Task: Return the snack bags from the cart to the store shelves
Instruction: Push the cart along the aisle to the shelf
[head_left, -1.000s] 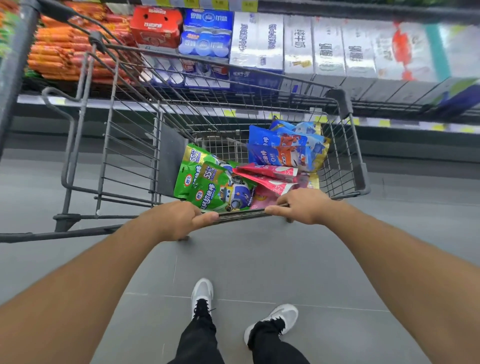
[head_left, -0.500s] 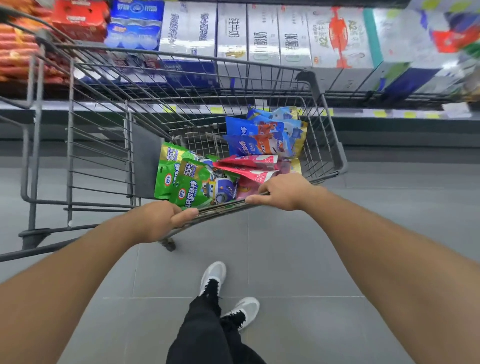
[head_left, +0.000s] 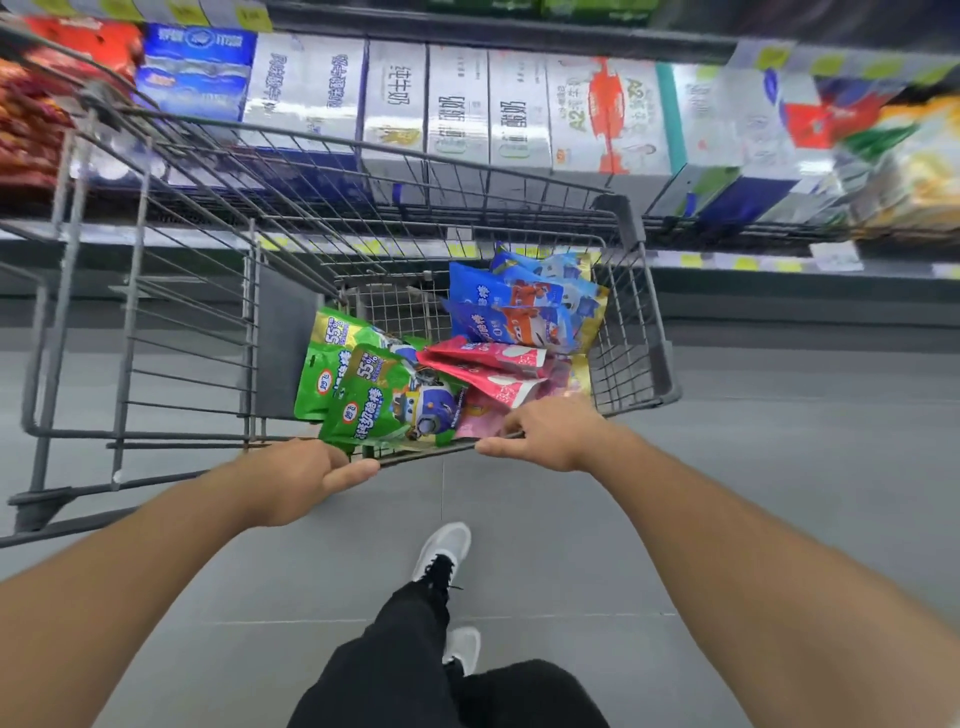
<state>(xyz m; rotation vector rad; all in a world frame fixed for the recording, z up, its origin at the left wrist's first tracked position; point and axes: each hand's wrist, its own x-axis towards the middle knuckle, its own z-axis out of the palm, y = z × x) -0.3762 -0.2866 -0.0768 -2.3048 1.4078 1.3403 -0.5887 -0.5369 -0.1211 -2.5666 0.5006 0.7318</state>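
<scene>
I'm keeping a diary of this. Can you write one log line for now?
both hands: left hand, right hand on cart | snack bags in cart | shelves ahead

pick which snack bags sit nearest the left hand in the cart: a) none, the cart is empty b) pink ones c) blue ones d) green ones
d, the green bags lie at the near left of the cart, just beyond the left hand on the handle; the pink bags lie nearer the right hand, and the blue bags sit farther back.
</scene>
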